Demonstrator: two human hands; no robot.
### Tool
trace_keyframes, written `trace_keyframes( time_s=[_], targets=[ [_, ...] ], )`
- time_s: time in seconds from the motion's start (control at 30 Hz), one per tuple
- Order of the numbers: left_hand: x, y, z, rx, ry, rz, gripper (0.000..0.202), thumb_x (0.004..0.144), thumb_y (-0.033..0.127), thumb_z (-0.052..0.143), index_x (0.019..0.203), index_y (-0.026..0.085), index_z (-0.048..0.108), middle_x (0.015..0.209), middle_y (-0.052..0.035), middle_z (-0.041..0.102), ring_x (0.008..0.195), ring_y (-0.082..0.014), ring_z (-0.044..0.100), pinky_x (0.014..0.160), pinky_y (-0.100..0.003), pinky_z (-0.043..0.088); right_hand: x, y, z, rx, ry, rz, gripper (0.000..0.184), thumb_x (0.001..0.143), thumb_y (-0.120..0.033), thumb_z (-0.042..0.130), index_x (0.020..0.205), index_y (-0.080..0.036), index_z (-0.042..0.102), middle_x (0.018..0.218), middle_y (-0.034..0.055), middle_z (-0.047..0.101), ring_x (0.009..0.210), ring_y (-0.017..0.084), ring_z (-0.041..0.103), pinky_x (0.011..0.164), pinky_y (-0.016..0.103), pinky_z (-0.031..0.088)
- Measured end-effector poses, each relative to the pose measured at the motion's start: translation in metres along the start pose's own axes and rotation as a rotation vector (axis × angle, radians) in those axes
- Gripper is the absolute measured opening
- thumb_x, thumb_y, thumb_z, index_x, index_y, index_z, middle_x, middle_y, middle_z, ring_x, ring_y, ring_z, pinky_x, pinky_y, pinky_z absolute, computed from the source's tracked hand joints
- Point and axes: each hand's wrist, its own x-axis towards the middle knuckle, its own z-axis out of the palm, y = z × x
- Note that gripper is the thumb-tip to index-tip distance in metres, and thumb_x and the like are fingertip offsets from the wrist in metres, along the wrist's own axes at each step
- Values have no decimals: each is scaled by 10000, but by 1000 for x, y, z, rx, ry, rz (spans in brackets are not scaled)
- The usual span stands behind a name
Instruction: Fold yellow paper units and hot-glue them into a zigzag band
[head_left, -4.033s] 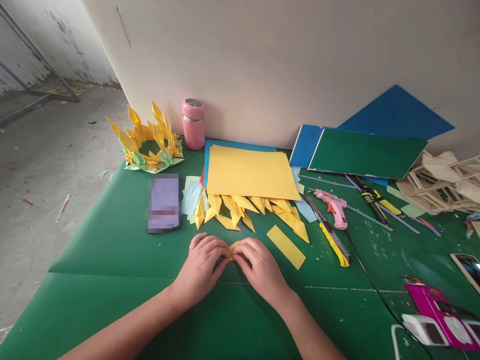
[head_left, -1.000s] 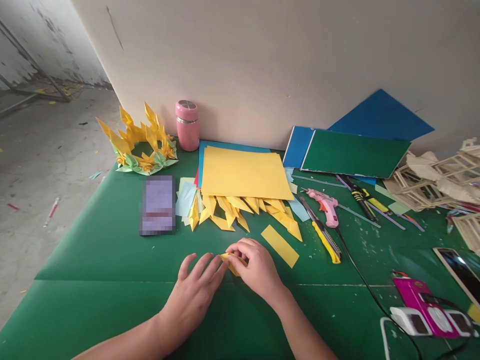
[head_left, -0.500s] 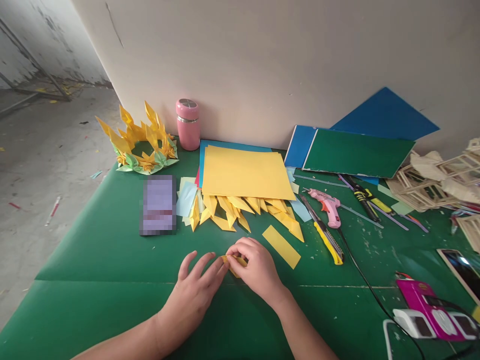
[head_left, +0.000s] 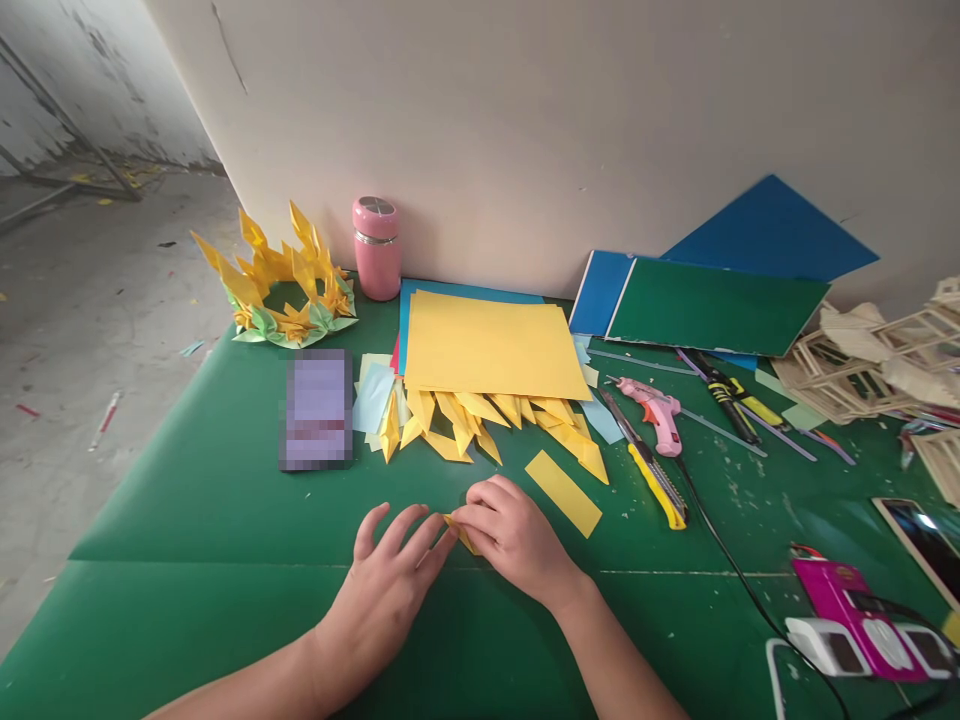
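A small folded piece of yellow paper (head_left: pixel 466 538) lies on the green table between my hands, mostly covered by fingers. My left hand (head_left: pixel 396 575) pinches its left end with thumb and forefinger, the other fingers fanned out. From the other side my right hand (head_left: pixel 514 540) grips the same paper, fingers bent together over it. Just beyond the right hand lies a flat yellow paper strip (head_left: pixel 564 493). Folded yellow paper points (head_left: pixel 457 420) are heaped farther back, partly under a stack of yellow sheets (head_left: pixel 495 345).
A yellow paper crown (head_left: pixel 296 290) and a pink flask (head_left: pixel 377 250) stand back left, near a blurred purple object (head_left: pixel 319 410). At right lie a yellow utility knife (head_left: pixel 656 485), a pink glue gun (head_left: pixel 652 412) with its black cord, and a magenta power strip (head_left: pixel 862 615).
My right hand has turned slightly and its fingers have closed farther over the folded paper, so less of it shows. The left hand stays almost in place.
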Motion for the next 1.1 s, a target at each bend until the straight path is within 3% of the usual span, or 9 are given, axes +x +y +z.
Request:
trace_keyframes(
  time_s=[0.37, 0.57, 0.7, 0.8, 0.97, 1.1],
  targets=[
    [1, -2, 0, 6, -8, 14, 327, 824, 143, 519, 1089, 288, 644, 1067, -5, 682, 1078, -223, 519, 1051, -397, 182, -4, 2, -3, -29, -7, -80, 311, 966, -152, 372, 926, -170, 680, 785, 61, 608, 755, 179, 508, 673, 294, 475],
    [2, -2, -3, 54, -76, 15, 352, 803, 159, 559, 1110, 318, 622, 1077, 9, 659, 1034, -217, 518, 1031, -394, 212, -13, 7, -9, -53, -16, -42, 281, 937, -129, 407, 968, -208, 675, 824, 61, 589, 800, 192, 512, 693, 313, 480],
    [2, -3, -2, 55, -109, 30, 384, 792, 158, 565, 1138, 318, 604, 1096, 3, 649, 1020, -219, 514, 1039, -404, 207, -16, 4, -18, -32, -40, 12, 253, 923, -158, 446, 992, -227, 679, 863, 62, 601, 824, 201, 519, 716, 338, 471],
    [3, -3, -2, 35, -85, 29, 378, 799, 143, 553, 1133, 309, 606, 1083, 6, 662, 1011, -217, 518, 1045, -410, 192, -13, 0, -19, 32, -37, 76, 252, 931, -187, 432, 911, -216, 682, 831, 56, 610, 799, 195, 533, 707, 337, 470],
    [5, -4, -1, -22, -32, 28, 323, 831, 121, 510, 1071, 296, 636, 1038, 21, 687, 1008, -199, 531, 1066, -394, 160, -10, -5, -10, 139, 76, 306, 171, 918, -201, 472, 865, -206, 635, 835, 48, 653, 786, 190, 597, 681, 311, 491],
    [3, -5, 1, -79, -10, 39, 358, 869, 92, 438, 1105, 272, 637, 1061, 11, 692, 1014, -189, 536, 1057, -367, 188, -6, -11, -5, 74, 23, 426, 50, 836, -185, 590, 800, -217, 602, 782, 29, 637, 739, 198, 601, 620, 304, 476]
  ],
)
